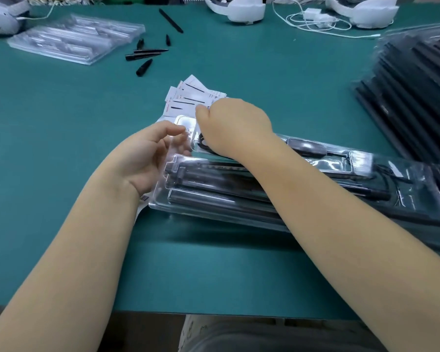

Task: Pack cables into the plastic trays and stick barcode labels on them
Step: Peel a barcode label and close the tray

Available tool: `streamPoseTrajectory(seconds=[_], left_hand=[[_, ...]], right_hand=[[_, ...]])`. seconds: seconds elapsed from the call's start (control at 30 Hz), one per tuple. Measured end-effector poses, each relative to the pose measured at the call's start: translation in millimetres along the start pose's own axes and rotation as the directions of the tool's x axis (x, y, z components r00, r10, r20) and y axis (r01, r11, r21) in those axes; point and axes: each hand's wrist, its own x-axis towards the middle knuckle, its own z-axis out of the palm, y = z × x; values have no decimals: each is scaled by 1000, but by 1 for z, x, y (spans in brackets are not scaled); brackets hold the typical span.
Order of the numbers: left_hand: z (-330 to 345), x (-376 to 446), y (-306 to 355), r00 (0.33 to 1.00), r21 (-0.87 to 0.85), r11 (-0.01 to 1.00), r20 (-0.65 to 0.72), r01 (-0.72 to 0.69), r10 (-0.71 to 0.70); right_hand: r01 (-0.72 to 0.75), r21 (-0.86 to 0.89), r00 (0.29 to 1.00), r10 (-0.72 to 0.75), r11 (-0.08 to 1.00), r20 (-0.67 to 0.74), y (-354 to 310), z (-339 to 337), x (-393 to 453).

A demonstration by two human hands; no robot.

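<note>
Nearest the camera, both forearms reach out over the green tabletop (61, 153), and the landmark here is the clear plastic tray (239, 199) lying across the middle, loaded with black cables (214, 201) in its long grooves. At the tray's left end, the left hand (148, 153) is palm up with fingers loosely curled, fingertips touching the tray's clear edge; whether it truly grips that edge I cannot tell. A barcode label (144, 198) peeks out just beside the tray's near-left corner, under the left wrist. Over the tray's far-left corner, the right hand (235, 125) is knuckles up, fingers curled down and pinching at the fan of white label cards (188, 97) that lies just beyond the tray; the fingertips themselves are hidden, so the exact grip is unclear. Beyond the tray's right end, a stack of filled trays (414, 97) in dark rows leans along the edge of view. Farther off, beyond the tray's left end, loose black probe pieces (145, 55) are scattered, with a stack of empty clear trays (74, 39) just left of them. At the far edge, well beyond the tray, sit white headsets (239, 8) and a tangle of white cord (313, 21)
</note>
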Motion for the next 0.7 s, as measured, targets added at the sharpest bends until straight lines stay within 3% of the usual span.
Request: streamPoseTrajectory(seconds=[0.2,0.33,0.43,0.53,0.6,0.7], left_hand=[[0,-2,1,999,-29,999,-38,-41,39],[8,1,-5,982,159,980,-122,-123,143],[11,3,-9,976,319,941,-143,-110,163],[11,4,-10,975,264,962,-184,-71,123],[10,4,-10,972,214,972,-187,-98,139],[10,3,-8,973,253,960,-158,-122,166]], right_hand=[[-17,-10,1000,17,1000,10,-1,3,0],[-12,-71,999,15,997,34,-1,7,2],[-24,-96,997,30,995,64,-2,11,2],[-30,-97,998,36,995,61,-2,15,0],[-70,12,994,69,997,87,-1,11,2],[-222,411,963,132,884,236,8,-9,10]])
